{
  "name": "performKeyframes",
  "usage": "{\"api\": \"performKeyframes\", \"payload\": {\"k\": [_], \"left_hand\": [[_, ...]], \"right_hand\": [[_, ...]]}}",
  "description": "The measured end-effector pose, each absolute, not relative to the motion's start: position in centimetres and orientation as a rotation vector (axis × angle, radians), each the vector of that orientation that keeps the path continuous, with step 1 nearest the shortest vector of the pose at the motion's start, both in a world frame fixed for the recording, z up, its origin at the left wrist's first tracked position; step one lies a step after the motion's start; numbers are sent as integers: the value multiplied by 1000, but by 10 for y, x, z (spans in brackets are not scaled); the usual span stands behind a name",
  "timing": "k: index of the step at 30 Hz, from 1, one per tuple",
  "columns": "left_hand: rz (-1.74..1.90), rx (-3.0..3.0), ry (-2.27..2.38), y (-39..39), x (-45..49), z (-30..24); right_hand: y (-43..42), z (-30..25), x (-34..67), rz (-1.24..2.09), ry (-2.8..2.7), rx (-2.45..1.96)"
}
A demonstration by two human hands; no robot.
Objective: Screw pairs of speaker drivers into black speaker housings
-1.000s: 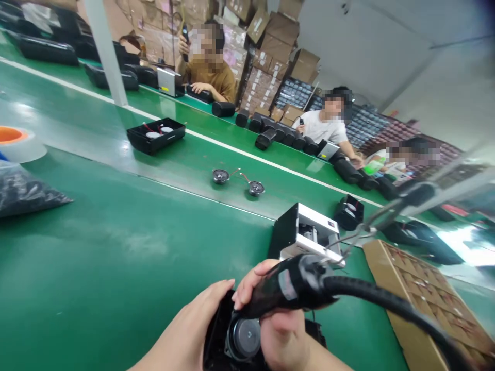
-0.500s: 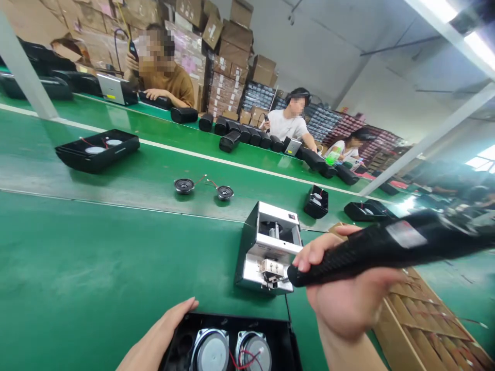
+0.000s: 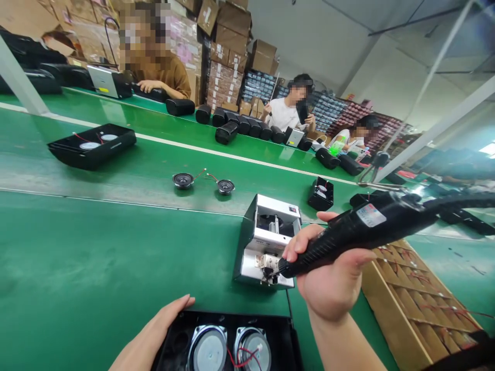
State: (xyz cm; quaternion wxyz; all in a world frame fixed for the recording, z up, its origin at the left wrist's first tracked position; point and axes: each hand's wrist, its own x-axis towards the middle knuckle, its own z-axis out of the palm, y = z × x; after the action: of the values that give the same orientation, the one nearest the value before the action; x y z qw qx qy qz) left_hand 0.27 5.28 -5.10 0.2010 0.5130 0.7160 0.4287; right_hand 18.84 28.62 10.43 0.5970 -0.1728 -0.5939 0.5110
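My right hand [image 3: 328, 278] is wrapped round a black electric screwdriver [image 3: 359, 232] on a cable. Its tip rests at the outlet of a small white and black screw feeder box [image 3: 268, 239] on the green table. My left hand [image 3: 154, 335] lies on the left edge of a black speaker housing [image 3: 228, 345] at the bottom of the view. Two round speaker drivers with red wires sit inside that housing. The left fingers lie flat against the housing's edge.
Two loose speaker drivers [image 3: 203, 183] lie on the conveyor belt [image 3: 116, 175] beyond. More black housings [image 3: 91, 147] ride the belt. A cardboard tray with dividers [image 3: 417, 299] stands at the right. Three people work along the far side, with stacked boxes behind them.
The screwdriver has swung away from the speaker housing over to the screw feeder, and its tip now sits at the feeder's outlet. My left hand stays on the housing.
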Motion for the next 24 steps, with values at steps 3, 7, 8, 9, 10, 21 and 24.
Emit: {"api": "performKeyframes", "payload": {"k": [3, 7, 8, 9, 10, 21, 24], "left_hand": [[1202, 1422, 1991, 53, 2, -58], [1230, 1411, 1963, 53, 0, -69], [1236, 1408, 1958, 52, 0, -71], [1240, 1406, 1955, 52, -1, -72], [1241, 1405, 1954, 52, -1, -72], [1200, 1419, 1949, 51, 0, -75], [1202, 1423, 1945, 52, -3, -81]], "right_hand": [[285, 105, 188, 1195, -1382, -405], [283, 106, 188, 1177, -1395, -414], [283, 106, 188, 1170, -1403, -415], [283, 106, 187, 1167, -1409, -414], [283, 106, 187, 1170, -1410, -415], [286, 108, 187, 1223, -1392, -430], [284, 105, 188, 1211, -1408, -403]]}}
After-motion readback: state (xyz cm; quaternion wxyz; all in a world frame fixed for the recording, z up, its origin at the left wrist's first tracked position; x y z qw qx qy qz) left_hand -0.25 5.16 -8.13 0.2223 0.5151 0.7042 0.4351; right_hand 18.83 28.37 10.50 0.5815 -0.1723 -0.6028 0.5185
